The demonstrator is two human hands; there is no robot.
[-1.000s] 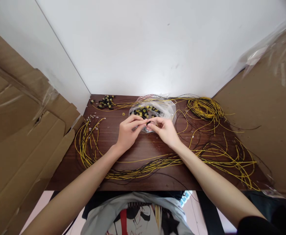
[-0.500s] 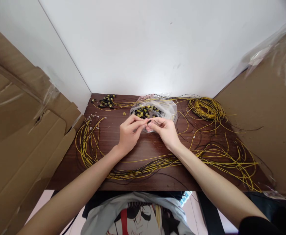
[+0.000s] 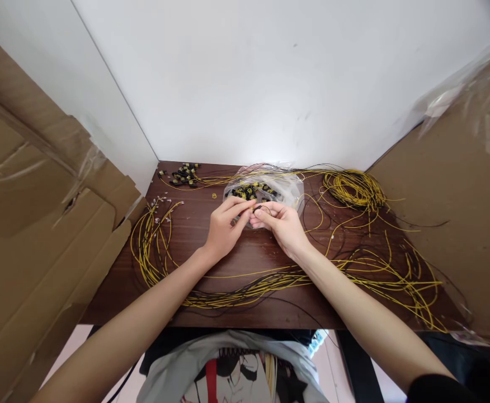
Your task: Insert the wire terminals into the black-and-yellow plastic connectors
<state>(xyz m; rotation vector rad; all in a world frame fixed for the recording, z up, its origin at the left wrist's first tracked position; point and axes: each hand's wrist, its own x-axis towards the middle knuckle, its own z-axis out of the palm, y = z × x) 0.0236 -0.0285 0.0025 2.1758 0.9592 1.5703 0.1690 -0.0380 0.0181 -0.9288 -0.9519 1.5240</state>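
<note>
My left hand (image 3: pixel 225 228) and my right hand (image 3: pixel 282 224) meet fingertip to fingertip over the dark wooden table (image 3: pixel 245 254). Between them they pinch a small black connector (image 3: pixel 255 209) with a thin black wire looping from it. Just behind the fingers lies a clear plastic bag (image 3: pixel 265 190) holding several black and yellow connectors. Both hands have their fingers closed in a pinch.
Yellow wires lie coiled at the left (image 3: pixel 150 246), bunched at the back right (image 3: pixel 354 187) and strewn along the front right (image 3: pixel 379 274). A small heap of connectors (image 3: pixel 183 174) sits at the back left. Cardboard sheets stand on the left (image 3: pixel 39 224) and right (image 3: pixel 455 196).
The hands have stayed together at the same spot, with only slight finger movement on the connector; the view has shifted a little.
</note>
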